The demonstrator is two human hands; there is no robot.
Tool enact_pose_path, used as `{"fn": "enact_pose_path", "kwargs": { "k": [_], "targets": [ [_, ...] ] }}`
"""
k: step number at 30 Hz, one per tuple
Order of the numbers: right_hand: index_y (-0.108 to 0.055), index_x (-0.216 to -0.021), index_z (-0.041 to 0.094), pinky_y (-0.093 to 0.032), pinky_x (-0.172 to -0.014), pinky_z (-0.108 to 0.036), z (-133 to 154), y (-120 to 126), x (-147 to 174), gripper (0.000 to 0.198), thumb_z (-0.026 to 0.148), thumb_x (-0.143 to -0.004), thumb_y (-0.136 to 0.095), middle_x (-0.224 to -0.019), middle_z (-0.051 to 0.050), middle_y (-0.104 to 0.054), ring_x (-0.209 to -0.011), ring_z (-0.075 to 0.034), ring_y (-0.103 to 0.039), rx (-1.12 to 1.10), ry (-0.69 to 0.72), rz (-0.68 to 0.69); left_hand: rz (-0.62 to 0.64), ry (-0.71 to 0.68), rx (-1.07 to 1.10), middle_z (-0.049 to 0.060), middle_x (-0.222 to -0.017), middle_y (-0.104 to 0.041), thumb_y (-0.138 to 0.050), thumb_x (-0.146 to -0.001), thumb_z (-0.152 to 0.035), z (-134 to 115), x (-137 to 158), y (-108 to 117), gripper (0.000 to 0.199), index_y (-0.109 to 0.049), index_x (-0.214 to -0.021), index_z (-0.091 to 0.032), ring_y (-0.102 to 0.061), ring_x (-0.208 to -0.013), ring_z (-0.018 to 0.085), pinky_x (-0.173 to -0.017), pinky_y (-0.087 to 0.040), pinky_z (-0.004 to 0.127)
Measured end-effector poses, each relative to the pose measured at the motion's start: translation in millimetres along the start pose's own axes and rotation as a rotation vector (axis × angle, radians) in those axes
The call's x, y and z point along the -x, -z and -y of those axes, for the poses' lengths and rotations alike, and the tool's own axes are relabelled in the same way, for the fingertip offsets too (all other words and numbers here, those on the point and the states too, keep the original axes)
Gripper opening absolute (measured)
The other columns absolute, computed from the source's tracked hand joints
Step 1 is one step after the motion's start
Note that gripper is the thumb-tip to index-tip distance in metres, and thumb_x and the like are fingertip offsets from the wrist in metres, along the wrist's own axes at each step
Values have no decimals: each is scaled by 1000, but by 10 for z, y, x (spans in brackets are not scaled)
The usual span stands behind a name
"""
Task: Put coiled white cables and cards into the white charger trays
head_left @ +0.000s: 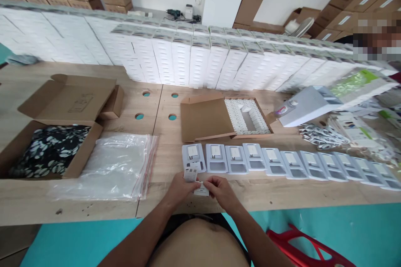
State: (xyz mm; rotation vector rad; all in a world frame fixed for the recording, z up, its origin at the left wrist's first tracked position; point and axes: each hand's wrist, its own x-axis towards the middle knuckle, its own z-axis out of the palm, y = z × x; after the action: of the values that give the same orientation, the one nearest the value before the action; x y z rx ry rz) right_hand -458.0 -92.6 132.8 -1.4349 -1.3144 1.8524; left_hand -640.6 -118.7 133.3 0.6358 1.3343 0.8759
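Note:
Just above the table's front edge, my left hand (181, 187) is closed on a small white printed card (190, 173), which stands up from its fingers. My right hand (222, 192) pinches the right side of a second small white piece with printing (201, 192). The left thumb touches that piece too; whether it is a flat card or a thin box is unclear. Directly beyond my hands begins a row of pale grey plastic trays (216, 167), several of them, each with a white rectangular piece in its upper compartment. The nearest tray (189, 157) is partly covered by the raised card.
An open carton (206, 123) holds rows of small white pieces. To the left are clear plastic bags (114, 167) and a carton of black-and-white items (52, 150). White boxes (200, 62) line the back. A bottle (285, 109), cables (322, 135) and a red chair (300, 242) are rightward.

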Motion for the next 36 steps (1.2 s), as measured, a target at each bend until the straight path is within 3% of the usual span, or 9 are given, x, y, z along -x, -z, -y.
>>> {"fn": "enact_pose_path", "kwargs": {
  "k": [3,8,14,19,22,27,32,34,36],
  "targets": [
    [-66,-68,15,-36,-48,-21,-33,56,-23,29,42,-79,-67,-55,3,-56,-49,-8,-46,29,33,15,46,41,-5,3,-70,-69,-78,-64,-34,8,-15,-49,28,-70,-80,-13,-60,-62,17,-54,-46,26],
    [-65,-80,16,-38,-43,-21,-178,85,-68,29,45,-77,-64,-61,1,-62,-49,-12,-56,43,-46,17,-1,48,-26,-2,-57,-61,-77,-60,-30,75,-151,-110,21,-64,-65,-14,-54,-54,14,-51,-41,24],
    [-66,-84,17,-48,-57,-26,-214,468,-436,27,39,-85,-51,-73,-3,-70,-65,-17,-66,524,-86,-164,-4,146,54,1,-55,-61,-71,-69,-34,228,-342,-144,21,-63,-63,-15,-55,-50,14,-51,-42,25],
    [-67,-76,18,-43,-66,-30,-258,851,-858,15,30,-80,-58,-78,-7,-70,-79,-23,-66,805,-184,-340,-31,299,243,6,-73,-68,-55,-80,-31,260,-387,-113,21,-65,-84,-12,-62,-59,16,-59,-51,29],
    [-66,-73,20,-38,-65,-30,-315,844,-958,10,28,-77,-63,-77,-7,-70,-81,-25,-65,964,-220,-353,-33,332,317,11,-83,-71,-57,-81,-30,190,-358,-101,23,-66,-90,-11,-68,-69,19,-65,-54,32],
    [-63,-81,21,-33,-64,-29,-283,773,-933,7,27,-77,-65,-82,-4,-70,-79,-22,-63,1106,-155,-341,-47,287,389,11,-88,-74,-72,-73,-32,87,-338,-72,32,-66,-97,-13,-70,-78,23,-66,-54,31],
    [-60,-82,22,-33,-63,-27,-89,695,-691,11,31,-86,-56,-82,-2,-67,-76,-19,-60,1059,-48,-400,-119,271,419,8,-95,-74,-78,-65,-32,54,-367,-52,45,-65,-105,-16,-67,-76,19,-59,-49,26],
    [-60,-80,22,-37,-63,-27,-27,561,-555,20,41,-86,-57,-72,0,-63,-70,-18,-57,816,36,-340,-103,262,420,9,-101,-74,-79,-64,-31,32,-355,-82,47,-66,-106,-16,-67,-79,20,-60,-49,26],
    [-60,-81,21,-40,-62,-27,0,381,-431,25,45,-80,-65,-67,2,-58,-64,-16,-54,482,83,-177,-55,248,411,10,-103,-74,-80,-62,-31,4,-325,-134,48,-67,-106,-16,-67,-81,21,-62,-49,26]
  ]
}}
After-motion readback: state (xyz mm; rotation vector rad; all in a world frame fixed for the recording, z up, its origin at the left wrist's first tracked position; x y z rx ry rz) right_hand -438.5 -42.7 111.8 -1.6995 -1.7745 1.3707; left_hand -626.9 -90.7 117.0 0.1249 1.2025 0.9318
